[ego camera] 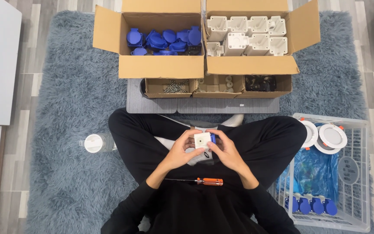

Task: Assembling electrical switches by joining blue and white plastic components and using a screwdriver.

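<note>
Left hand: its grip pinches the left side of a small white block.
Right hand: its grip pinches the right side of the same block, by a blue piece on its edge.
Where the block is: in the middle, near the person, above crossed legs.
Screwdriver: orange handle, lies on the lap, no hand on it.
Far left box: many blue caps wait inside.
Far right box: many white blocks wait inside.
Small trays: screws and little parts.
Basket: on the right, a few blue-and-white pieces lie in it, looks like finished ones.
How far: I think only a few are done and lots are left.
</note>
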